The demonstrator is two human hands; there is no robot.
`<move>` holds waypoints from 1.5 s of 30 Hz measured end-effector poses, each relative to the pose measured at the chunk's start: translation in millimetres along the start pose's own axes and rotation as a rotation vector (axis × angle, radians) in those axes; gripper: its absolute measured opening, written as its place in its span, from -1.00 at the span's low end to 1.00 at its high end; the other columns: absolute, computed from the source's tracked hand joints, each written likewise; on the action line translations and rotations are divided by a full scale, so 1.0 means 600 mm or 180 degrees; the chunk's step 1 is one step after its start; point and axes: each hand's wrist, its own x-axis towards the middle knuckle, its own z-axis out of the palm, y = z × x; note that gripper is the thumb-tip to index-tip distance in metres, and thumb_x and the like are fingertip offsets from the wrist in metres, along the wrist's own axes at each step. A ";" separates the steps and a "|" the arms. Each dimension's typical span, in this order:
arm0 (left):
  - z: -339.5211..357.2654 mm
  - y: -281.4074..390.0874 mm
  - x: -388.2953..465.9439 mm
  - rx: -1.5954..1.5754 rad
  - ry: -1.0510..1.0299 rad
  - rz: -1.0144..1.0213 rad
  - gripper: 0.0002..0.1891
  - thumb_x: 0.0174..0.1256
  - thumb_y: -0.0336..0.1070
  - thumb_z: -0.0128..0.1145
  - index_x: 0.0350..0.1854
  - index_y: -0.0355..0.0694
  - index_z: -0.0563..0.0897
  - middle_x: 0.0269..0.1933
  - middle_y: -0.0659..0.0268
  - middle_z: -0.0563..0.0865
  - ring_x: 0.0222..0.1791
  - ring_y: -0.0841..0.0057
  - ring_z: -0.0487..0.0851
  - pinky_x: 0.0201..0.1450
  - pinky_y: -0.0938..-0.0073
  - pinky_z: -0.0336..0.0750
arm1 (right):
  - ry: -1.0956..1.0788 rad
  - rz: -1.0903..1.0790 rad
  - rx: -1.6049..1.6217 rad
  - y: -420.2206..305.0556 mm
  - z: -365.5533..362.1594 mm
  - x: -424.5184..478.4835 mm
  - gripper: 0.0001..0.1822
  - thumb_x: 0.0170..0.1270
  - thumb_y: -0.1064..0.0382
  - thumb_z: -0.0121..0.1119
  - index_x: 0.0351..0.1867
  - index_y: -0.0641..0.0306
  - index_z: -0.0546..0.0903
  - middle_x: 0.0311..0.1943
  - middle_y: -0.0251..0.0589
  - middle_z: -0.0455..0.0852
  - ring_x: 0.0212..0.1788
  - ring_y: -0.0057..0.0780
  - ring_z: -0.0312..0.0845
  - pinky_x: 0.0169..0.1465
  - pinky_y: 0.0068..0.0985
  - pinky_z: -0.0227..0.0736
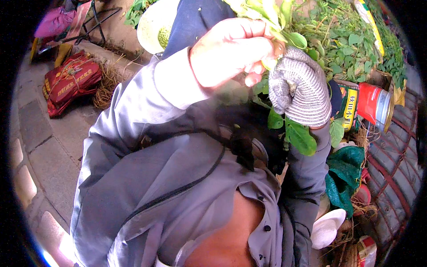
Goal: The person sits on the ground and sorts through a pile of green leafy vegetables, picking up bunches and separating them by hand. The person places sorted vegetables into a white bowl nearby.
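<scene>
My left hand, bare, has its fingers closed on a green bean pod beside the glove. My right hand wears a grey ribbed knit glove and is curled round a leafy bean plant. Pods show above both hands, and broad leaves of it hang below the glove. The stem inside the glove is hidden. Left of my knee in dark blue trousers stands a pale bowl with green beans in it.
A heap of cut green plants lies at upper right. Below it are a red can, a green woven sack and a metal grille. A red bag and a folding stool are at left.
</scene>
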 end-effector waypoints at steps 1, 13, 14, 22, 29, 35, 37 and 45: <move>-0.001 -0.003 0.001 -0.0125 0.0021 -0.0037 -0.74 0.39 -0.31 0.03 0.02 -0.34 0.52 -0.30 0.34 0.64 -0.49 0.66 0.56 -0.49 0.65 0.44 | 0.0073 -0.0047 -0.0175 0.000 0.003 -0.002 -0.80 0.21 0.20 0.13 -0.46 0.29 0.60 -0.70 -0.37 0.49 -0.76 -0.67 0.29 -0.69 -0.66 0.15; -0.056 -0.057 -0.081 -0.0169 0.0663 -0.0039 -0.64 0.38 -0.07 0.09 -0.03 -0.30 0.52 -0.45 0.35 0.55 -0.62 0.69 0.37 -0.59 0.71 0.20 | 0.1648 -0.1684 -0.3787 0.022 -0.062 -0.058 -0.62 0.16 0.32 0.21 0.04 0.29 0.51 -0.16 -0.02 0.66 -0.16 -0.10 0.63 -0.05 -0.38 0.54; -0.064 -0.061 -0.086 -0.0244 0.0625 -0.0186 -0.67 0.37 -0.12 0.09 -0.04 -0.30 0.53 -0.44 0.36 0.55 -0.62 0.70 0.37 -0.59 0.70 0.20 | 0.1632 -0.1769 -0.4145 0.034 -0.065 -0.052 -0.58 0.15 0.30 0.23 0.07 0.29 0.49 -0.11 0.00 0.64 -0.12 -0.08 0.62 -0.02 -0.36 0.53; -0.041 -0.073 -0.113 0.0865 0.0775 -0.0215 -0.76 0.43 -0.32 -0.13 -0.08 -0.25 0.61 -0.50 0.51 0.47 -0.60 0.77 0.29 -0.52 0.70 0.15 | 0.1248 -0.2163 -0.3723 0.023 -0.024 -0.016 -0.65 0.16 0.31 0.21 0.00 0.25 0.53 -0.16 -0.04 0.66 -0.12 -0.12 0.63 -0.04 -0.32 0.53; -0.035 -0.086 -0.116 0.1317 0.0458 0.0189 -0.78 0.49 -0.35 -0.10 -0.06 -0.30 0.61 -0.10 0.35 0.64 -0.06 0.60 0.54 0.06 0.58 0.37 | 0.1042 -0.1951 -0.3241 0.003 0.038 0.042 -0.63 0.23 0.18 0.20 0.06 0.20 0.51 -0.26 -0.09 0.70 -0.22 -0.18 0.67 -0.11 -0.34 0.55; -0.034 -0.078 -0.118 0.1961 0.0181 0.0293 -0.79 0.46 -0.43 -0.13 -0.06 -0.32 0.58 -0.09 0.29 0.62 -0.03 0.49 0.55 0.12 0.50 0.37 | 0.0409 -0.2184 -0.3098 0.025 0.040 0.053 -0.87 0.25 0.45 0.09 -0.19 0.27 0.57 -0.41 -0.15 0.67 -0.47 -0.48 0.61 -0.33 -0.52 0.50; -0.035 -0.082 -0.117 0.2257 0.0155 0.0505 -0.80 0.45 -0.46 -0.13 -0.08 -0.31 0.58 -0.10 0.28 0.62 -0.05 0.48 0.56 0.09 0.48 0.39 | 0.0453 -0.2437 -0.3152 0.024 0.037 0.048 -0.86 0.24 0.46 0.10 -0.19 0.27 0.57 -0.40 -0.14 0.66 -0.46 -0.45 0.61 -0.33 -0.51 0.50; -0.019 -0.072 -0.109 0.3039 0.0067 0.1391 -0.80 0.27 -0.55 0.00 -0.10 -0.30 0.59 -0.13 0.07 0.66 -0.07 0.05 0.61 0.02 0.28 0.49 | -0.0009 -0.1946 -0.3981 -0.010 0.093 0.001 -0.57 0.09 0.25 0.30 0.02 0.23 0.53 -0.12 -0.03 0.64 -0.14 -0.09 0.64 -0.07 -0.34 0.56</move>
